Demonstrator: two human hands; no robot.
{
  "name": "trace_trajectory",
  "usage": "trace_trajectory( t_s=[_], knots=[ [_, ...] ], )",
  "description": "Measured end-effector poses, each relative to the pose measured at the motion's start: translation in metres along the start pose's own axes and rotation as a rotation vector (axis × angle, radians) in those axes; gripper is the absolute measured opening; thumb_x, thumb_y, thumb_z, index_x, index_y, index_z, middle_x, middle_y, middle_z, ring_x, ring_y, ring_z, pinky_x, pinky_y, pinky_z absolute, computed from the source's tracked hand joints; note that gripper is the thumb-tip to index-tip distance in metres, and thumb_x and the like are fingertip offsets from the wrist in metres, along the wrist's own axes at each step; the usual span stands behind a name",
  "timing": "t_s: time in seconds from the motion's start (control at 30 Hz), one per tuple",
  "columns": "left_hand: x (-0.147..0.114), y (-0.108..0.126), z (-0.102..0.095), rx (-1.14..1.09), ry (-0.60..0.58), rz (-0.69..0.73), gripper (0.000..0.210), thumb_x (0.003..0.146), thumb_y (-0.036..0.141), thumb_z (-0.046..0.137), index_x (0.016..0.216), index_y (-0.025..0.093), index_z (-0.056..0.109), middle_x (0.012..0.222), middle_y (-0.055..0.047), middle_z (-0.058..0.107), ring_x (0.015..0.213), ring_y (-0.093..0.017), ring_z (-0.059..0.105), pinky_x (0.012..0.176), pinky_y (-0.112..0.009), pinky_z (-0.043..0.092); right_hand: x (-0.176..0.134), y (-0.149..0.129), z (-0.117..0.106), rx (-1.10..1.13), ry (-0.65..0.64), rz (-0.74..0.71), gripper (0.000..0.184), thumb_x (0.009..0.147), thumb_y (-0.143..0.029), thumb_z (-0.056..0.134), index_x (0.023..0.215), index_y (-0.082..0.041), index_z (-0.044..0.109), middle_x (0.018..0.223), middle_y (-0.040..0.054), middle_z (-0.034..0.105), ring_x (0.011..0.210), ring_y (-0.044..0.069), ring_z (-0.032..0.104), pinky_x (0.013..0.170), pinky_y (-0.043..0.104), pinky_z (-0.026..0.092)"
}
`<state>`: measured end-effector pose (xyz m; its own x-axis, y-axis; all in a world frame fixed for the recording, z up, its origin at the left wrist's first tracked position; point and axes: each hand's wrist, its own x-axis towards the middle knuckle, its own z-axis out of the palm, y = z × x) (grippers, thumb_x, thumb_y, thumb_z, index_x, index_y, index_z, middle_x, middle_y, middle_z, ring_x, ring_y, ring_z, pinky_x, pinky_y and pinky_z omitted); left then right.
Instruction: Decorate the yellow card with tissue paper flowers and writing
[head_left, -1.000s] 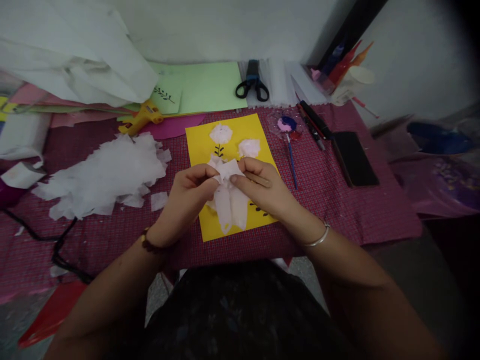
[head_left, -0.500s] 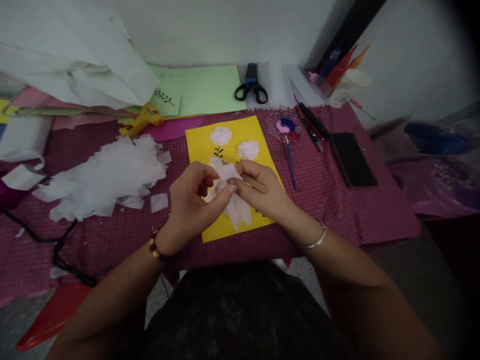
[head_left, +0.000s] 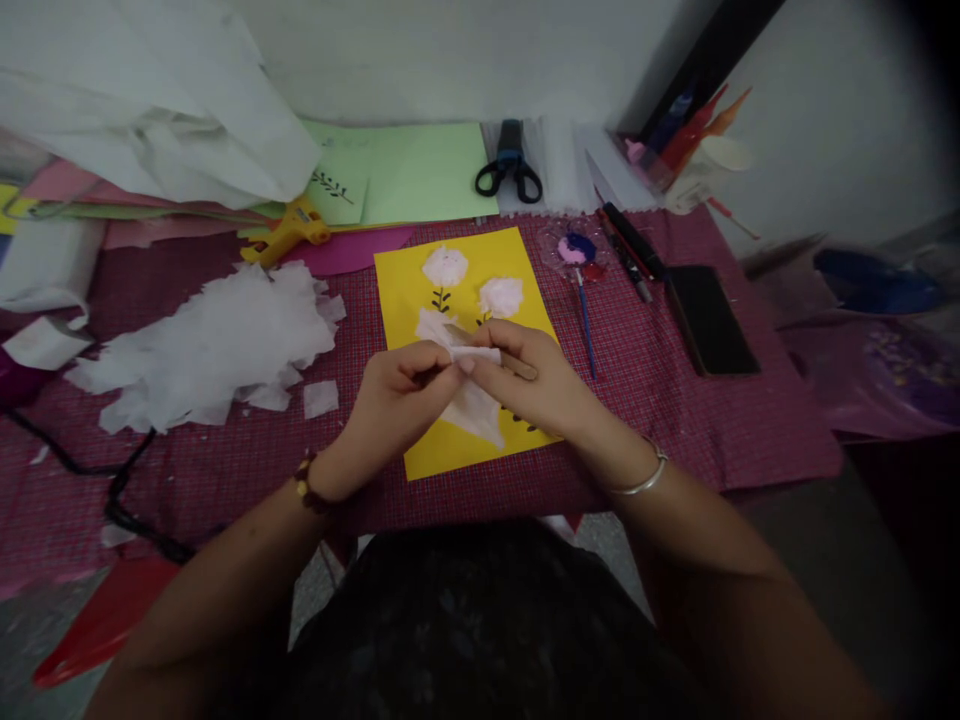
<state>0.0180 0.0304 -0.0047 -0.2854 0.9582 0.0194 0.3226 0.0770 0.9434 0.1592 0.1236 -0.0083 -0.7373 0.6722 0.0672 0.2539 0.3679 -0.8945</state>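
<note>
Over a yellow sheet of paper (head_left: 420, 462), my left hand (head_left: 401, 400) and my right hand (head_left: 529, 380) meet, both closed on a piece of white tissue paper (head_left: 480, 354). A narrow folded edge of it shows between the fingertips. A tan stick with a rounded end (head_left: 519, 367) also lies against my right hand's fingers. More white tissue (head_left: 476, 410) shows beneath the hands; whether it belongs to the held piece I cannot tell. Two pale tissue flowers, one upper left (head_left: 445, 267) and one to the right (head_left: 501, 296), sit on the yellow sheet above drawn black leaves.
A heap of white tissue squares (head_left: 217, 345) lies left, with a single square (head_left: 321, 399) beside it. Behind are a yellow glue gun (head_left: 289, 235), green paper (head_left: 424, 170) and scissors (head_left: 509, 165). Right are a paint palette (head_left: 574, 250), a blue brush (head_left: 586, 325), pens (head_left: 634, 245) and a phone (head_left: 711, 320).
The tissue, spread loosely between the hands before, is now gathered into a narrow folded strip at the fingertips. My left fingers have closed in toward my right hand.
</note>
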Motion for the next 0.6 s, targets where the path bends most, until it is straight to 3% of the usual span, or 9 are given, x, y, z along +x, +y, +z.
trace_trajectory(
  t_s=[0.23,0.43,0.6],
  knots=[
    [-0.002,0.004,0.000,0.048,0.007,0.057,0.024,0.079,0.023,0.061,0.056,0.018,0.057,0.058,0.002,0.050,0.056,-0.010,0.043,0.050,-0.023,0.033,0.001,0.001,-0.001,0.083,0.120,0.022,0.019,0.084,-0.033,0.057,0.070,-0.021,0.052,0.049,-0.0092,0.024,0.049,0.009,0.029,0.052,0.026,0.026],
    [0.000,-0.003,-0.002,-0.087,-0.026,-0.017,0.020,0.077,0.024,0.063,0.059,0.018,0.061,0.056,0.002,0.051,0.055,-0.010,0.044,0.049,-0.023,0.033,0.001,0.003,0.000,0.122,0.110,0.028,0.017,0.084,-0.035,0.058,0.076,-0.020,0.057,0.059,-0.0062,0.043,0.056,0.010,0.038,0.055,0.025,0.030],
    [0.004,-0.022,-0.002,-0.438,-0.114,-0.186,0.038,0.085,0.047,0.057,0.062,0.017,0.062,0.055,0.000,0.055,0.048,-0.010,0.046,0.043,-0.024,0.031,-0.002,0.001,0.004,0.063,0.086,0.012,0.016,0.084,-0.033,0.057,0.076,-0.019,0.058,0.064,-0.0040,0.050,0.060,0.011,0.044,0.057,0.026,0.033]
  ],
)
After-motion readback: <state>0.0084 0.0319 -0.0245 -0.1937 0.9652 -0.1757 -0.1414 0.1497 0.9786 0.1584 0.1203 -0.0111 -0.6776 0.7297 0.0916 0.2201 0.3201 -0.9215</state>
